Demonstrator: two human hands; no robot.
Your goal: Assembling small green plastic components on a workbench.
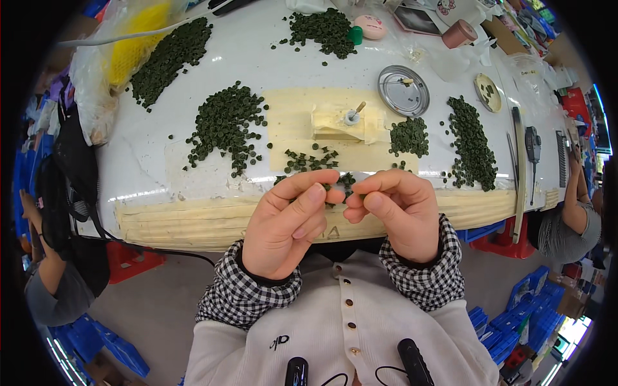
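Note:
Both hands are raised over the near table edge, fingertips a short gap apart. My left hand (pixel 283 222) pinches with thumb and forefinger; dark green shows by the fingertips, but I cannot tell a held piece from those behind. My right hand (pixel 405 212) is also closed in a pinch, and whatever it holds is hidden or too small to name. Just beyond the fingers lie loose small dark green parts (pixel 310 159), some looking joined in pairs. Behind them stands a taped block (pixel 338 123) with a thin upright pin (pixel 360 107) in a whitish holder.
Heaps of small green parts lie at left (pixel 225 125), right (pixel 473 145) and far side (pixel 322 31). A smaller green pile (pixel 409 136) sits beside the block, below a round metal tin (pixel 403 90). Tape (pixel 193 222) covers the near edge. Other people sit at both sides.

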